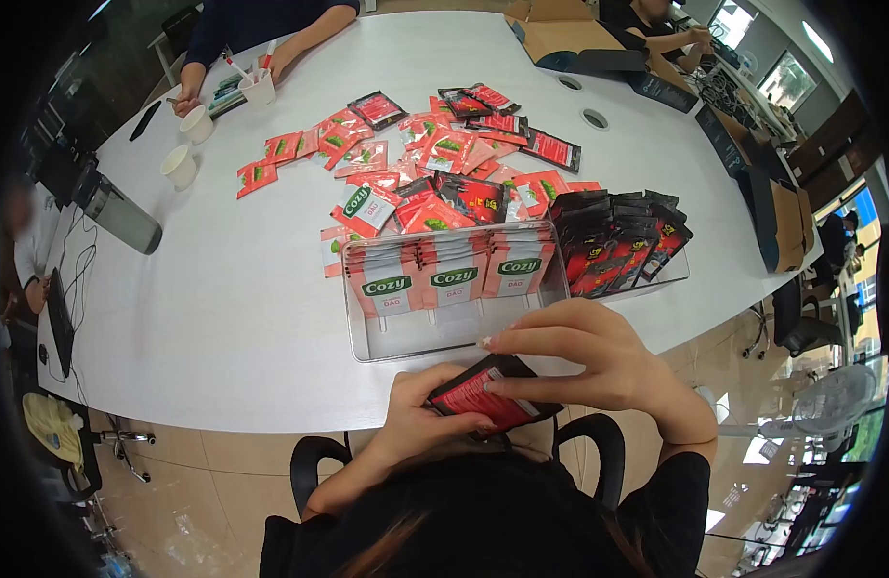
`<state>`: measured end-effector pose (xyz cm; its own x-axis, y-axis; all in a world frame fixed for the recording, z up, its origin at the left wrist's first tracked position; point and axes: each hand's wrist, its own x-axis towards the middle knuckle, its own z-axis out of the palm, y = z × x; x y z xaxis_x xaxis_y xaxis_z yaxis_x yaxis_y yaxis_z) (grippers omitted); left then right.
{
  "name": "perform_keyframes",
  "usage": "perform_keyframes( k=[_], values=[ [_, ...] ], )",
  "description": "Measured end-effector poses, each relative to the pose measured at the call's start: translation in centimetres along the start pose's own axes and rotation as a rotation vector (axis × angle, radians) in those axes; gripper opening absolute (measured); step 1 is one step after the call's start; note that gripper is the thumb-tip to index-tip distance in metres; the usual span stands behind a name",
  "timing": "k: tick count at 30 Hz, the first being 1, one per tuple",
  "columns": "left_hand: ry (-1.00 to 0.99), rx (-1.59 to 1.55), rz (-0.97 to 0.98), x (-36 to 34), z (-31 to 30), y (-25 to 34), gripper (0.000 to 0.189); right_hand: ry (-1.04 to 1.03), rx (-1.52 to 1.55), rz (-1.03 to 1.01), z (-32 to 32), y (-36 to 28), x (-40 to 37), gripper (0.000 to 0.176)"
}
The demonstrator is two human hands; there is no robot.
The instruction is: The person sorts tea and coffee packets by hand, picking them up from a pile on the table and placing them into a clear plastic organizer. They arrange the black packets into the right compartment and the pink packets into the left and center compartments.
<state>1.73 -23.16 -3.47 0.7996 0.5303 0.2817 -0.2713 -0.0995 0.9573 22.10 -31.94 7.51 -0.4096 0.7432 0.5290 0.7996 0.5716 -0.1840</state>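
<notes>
Low in front of my body, just off the table edge, my left hand (420, 414) grips a black and red packet (493, 393) between thumb and fingers. My right hand (579, 356) lies over the packet's upper right side, its fingers bent and touching it. Beyond my hands stands a clear tray (367, 342) with upright pink Cozy packets (454, 275) in rows along its back. Right of them, black and red packets (613, 246) stand in another clear tray (674, 279). A loose pile of pink packets (444, 149) and black packets (550, 149) lies behind the trays.
Paper cups (179, 167), a cup holding pens (257, 89) and a bottle (117, 207) stand at the left. Another person's hands (186, 96) rest at the far left edge. Open cardboard boxes (570, 39) line the far right. A chair armrest (599, 448) is beside me.
</notes>
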Motion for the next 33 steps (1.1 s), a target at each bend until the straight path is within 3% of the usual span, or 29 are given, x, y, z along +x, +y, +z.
perform_keyframes(
  k=[17,23,24,29,33],
  values=[
    [-0.055,-0.086,-0.081,0.2,-0.2,-0.1,0.028,0.02,-0.001,-0.035,0.5,0.1,-1.2,0.027],
    [-0.015,-0.163,-0.054,0.1,0.1,-0.1,0.026,0.072,0.146,0.116,-1.5,0.3,-2.7,0.019],
    [-0.018,-0.176,-0.034,0.1,0.0,0.1,0.028,0.16,0.168,0.192,-2.1,-0.2,-2.7,0.012],
    [-0.038,-0.37,0.425,0.5,0.3,4.0,0.036,0.564,-0.096,0.477,-5.9,0.8,-6.7,0.017],
    [-0.052,-0.66,0.681,-0.5,1.4,7.8,0.036,0.421,-0.48,0.648,-7.8,2.2,-8.2,0.016]
  ],
)
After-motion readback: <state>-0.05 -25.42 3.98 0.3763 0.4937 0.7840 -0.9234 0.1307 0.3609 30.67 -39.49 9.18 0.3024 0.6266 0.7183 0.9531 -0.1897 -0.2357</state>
